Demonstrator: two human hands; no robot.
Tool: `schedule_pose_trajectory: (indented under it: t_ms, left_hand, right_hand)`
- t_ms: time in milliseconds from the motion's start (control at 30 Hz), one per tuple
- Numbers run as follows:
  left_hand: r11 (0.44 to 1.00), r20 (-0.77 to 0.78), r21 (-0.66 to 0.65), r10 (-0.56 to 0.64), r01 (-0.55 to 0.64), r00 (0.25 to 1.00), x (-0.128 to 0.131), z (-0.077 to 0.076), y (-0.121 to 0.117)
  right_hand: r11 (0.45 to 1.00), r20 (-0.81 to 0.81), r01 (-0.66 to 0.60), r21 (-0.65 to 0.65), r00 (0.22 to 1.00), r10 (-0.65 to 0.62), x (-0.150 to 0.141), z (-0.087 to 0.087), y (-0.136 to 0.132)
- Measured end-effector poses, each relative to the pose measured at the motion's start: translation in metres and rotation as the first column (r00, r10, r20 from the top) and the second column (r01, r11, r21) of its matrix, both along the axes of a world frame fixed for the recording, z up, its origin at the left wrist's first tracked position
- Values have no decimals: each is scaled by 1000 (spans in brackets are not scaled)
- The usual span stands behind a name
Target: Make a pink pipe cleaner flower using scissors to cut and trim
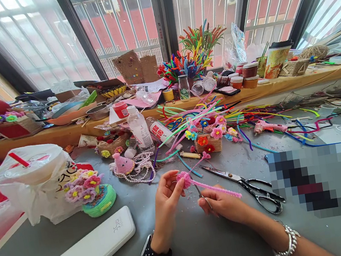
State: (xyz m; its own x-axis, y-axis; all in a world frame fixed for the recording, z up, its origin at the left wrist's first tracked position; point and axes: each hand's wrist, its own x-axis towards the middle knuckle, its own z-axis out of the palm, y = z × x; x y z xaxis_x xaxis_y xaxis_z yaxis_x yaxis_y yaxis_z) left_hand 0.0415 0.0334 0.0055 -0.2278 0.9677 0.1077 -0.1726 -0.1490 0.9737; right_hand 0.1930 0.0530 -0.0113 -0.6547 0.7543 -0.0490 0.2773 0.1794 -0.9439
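Between the thumb and fingers of my left hand (167, 197) is a pink pipe-cleaner flower (184, 180). A long pink pipe-cleaner stem (219, 188) runs from it to the right, passing above my right hand (222, 203). My right hand is closed on small scissors (205, 200), whose blades point up toward the flower and stem. Whether the blades touch the stem I cannot tell. A thin pink strand with a small pink blossom (205, 155) rises from near the flower. Large black-handled scissors (249, 184) lie on the table just right of my hands.
A white power bank (92, 251) lies front left, near a bagged drink cup (30, 174) and a green pot of fuzzy flowers (99, 200). Behind my hands are pearl strings (138, 169), bottles (140, 128), a flower basket (208, 143), loose pipe cleaners and a pink glue gun (269, 127).
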Motion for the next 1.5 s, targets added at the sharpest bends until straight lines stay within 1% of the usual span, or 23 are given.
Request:
schedule_pose_trajectory:
  t_ms: [67,233,300,500,633,733,933,1167,1367,1500]
  left_hand:
    - [1000,28,-6,7,-6,1000,-1,0,0]
    - [1000,121,-22,1,2,993,-2,4,0]
    - [1000,135,-20,-2,5,991,-3,4,0]
    - [1000,120,-14,-14,16,993,-4,3,1]
    - [999,97,-7,-31,32,995,-4,3,1]
    - [999,74,-24,-37,39,997,-4,3,1]
    - [997,94,-32,-68,71,993,-5,4,1]
    - [998,77,-53,-36,40,996,-4,5,1]
    - [999,51,-37,37,-35,998,-5,2,2]
    - [995,110,-4,98,-98,989,-7,2,3]
  right_hand:
    - [1000,2,12,20,1000,-12,1,1,2]
    - [1000,6,-19,17,1000,19,1,3,4]
    - [999,23,-34,39,999,33,1,3,5]
    - [991,34,-91,102,996,88,4,5,4]
    - [987,52,-140,82,989,136,6,8,3]
    - [987,47,-150,65,988,147,7,8,4]
    - [991,38,-125,56,992,123,7,4,4]
    - [994,19,-106,27,994,106,7,1,6]
    - [997,43,-60,44,997,58,4,1,5]
    - [998,55,3,69,998,-7,5,1,10]
